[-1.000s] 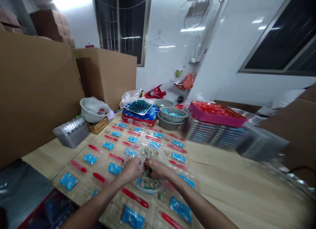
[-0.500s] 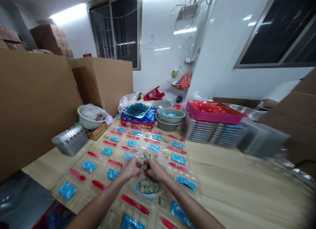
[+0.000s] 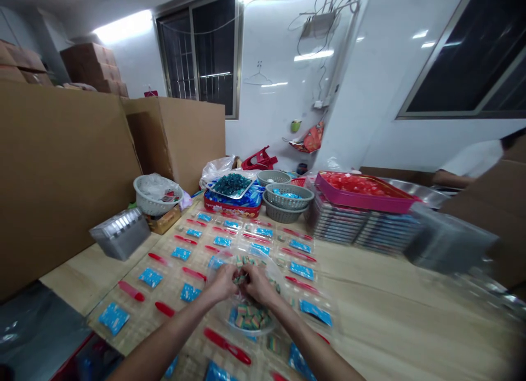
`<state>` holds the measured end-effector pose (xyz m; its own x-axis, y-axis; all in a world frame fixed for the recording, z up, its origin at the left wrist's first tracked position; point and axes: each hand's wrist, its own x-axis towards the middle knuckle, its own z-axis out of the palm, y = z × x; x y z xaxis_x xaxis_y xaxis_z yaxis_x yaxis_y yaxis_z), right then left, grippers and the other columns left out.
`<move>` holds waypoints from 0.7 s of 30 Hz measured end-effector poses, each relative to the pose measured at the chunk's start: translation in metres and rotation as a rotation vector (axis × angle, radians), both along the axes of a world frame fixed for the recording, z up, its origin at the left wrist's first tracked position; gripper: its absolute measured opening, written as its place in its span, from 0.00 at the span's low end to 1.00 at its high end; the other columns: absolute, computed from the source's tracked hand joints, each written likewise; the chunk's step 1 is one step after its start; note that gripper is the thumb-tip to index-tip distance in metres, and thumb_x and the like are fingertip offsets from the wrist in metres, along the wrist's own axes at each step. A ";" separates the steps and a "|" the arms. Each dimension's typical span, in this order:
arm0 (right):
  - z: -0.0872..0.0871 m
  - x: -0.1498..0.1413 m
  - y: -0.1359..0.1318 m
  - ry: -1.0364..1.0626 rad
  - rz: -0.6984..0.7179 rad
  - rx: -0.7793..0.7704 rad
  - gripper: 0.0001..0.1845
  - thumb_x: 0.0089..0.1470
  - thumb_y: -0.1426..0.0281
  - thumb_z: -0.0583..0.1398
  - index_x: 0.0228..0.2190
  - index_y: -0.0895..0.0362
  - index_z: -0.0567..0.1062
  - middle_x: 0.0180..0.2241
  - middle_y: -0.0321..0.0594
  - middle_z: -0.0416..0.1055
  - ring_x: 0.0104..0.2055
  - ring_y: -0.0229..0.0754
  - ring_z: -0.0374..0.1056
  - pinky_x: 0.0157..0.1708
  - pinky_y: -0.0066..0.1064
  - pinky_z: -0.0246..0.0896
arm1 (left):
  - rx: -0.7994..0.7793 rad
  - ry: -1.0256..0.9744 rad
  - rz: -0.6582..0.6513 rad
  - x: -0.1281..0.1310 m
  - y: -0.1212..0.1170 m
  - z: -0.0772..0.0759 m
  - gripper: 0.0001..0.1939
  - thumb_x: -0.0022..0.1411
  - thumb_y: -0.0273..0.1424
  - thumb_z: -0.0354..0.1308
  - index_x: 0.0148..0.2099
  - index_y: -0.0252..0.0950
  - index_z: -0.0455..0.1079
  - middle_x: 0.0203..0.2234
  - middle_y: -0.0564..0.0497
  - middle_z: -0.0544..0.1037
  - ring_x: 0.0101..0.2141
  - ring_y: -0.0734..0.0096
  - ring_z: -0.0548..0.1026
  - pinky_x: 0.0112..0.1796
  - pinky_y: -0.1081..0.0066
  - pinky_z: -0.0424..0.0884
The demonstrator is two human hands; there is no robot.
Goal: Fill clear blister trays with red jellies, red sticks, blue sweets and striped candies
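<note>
A clear round bowl (image 3: 246, 331) stands on the table among blister trays and holds several small green-and-pink striped blocks (image 3: 251, 317). Above it, my left hand (image 3: 224, 280) and my right hand (image 3: 257, 284) meet with fingers bent inward. Striped blocks show between the fingertips, at my right hand's fingers. What my left fingers pinch is hidden. Around the bowl, clear trays lie in rows, many with a blue packet (image 3: 114, 318) and a red, pen-like plastic piece (image 3: 227, 345). A few striped blocks (image 3: 273, 344) lie in a tray just right of the bowl's near side.
Grey baskets (image 3: 290, 197) and a red tin of blue packets (image 3: 234, 206) stand at the back. A pink tray (image 3: 365, 197) rests on stacked boxes. Left are a white basket (image 3: 158, 197) and clear plastic cases (image 3: 121, 236). A person's arm (image 3: 454, 178) shows far right.
The view has shifted slightly, so the scene sits a little lower and further right. Both hands stay together over the bowl. More of the person at far right shows.
</note>
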<state>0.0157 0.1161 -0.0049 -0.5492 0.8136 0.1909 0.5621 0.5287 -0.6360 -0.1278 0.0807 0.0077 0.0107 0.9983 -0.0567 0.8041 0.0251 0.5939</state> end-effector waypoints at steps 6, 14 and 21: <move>0.009 0.006 -0.003 0.030 0.004 -0.016 0.13 0.36 0.81 0.53 0.26 0.58 0.72 0.25 0.37 0.70 0.30 0.40 0.64 0.30 0.27 0.50 | 0.028 0.060 -0.020 0.003 0.002 -0.007 0.11 0.42 0.26 0.59 0.32 0.32 0.74 0.25 0.49 0.75 0.29 0.65 0.71 0.29 0.72 0.60; 0.002 0.009 0.003 0.101 0.012 -0.069 0.10 0.36 0.82 0.52 0.20 0.58 0.70 0.19 0.34 0.67 0.26 0.38 0.63 0.28 0.26 0.51 | 0.038 0.088 -0.059 0.009 0.003 0.003 0.10 0.44 0.22 0.54 0.31 0.34 0.74 0.25 0.50 0.75 0.29 0.67 0.71 0.30 0.73 0.62; 0.018 0.016 0.004 0.079 -0.054 0.076 0.13 0.39 0.81 0.52 0.27 0.58 0.72 0.30 0.39 0.69 0.33 0.40 0.64 0.32 0.27 0.53 | 0.026 0.117 -0.018 -0.002 -0.003 0.004 0.10 0.43 0.19 0.55 0.31 0.32 0.73 0.27 0.49 0.75 0.32 0.65 0.72 0.32 0.72 0.63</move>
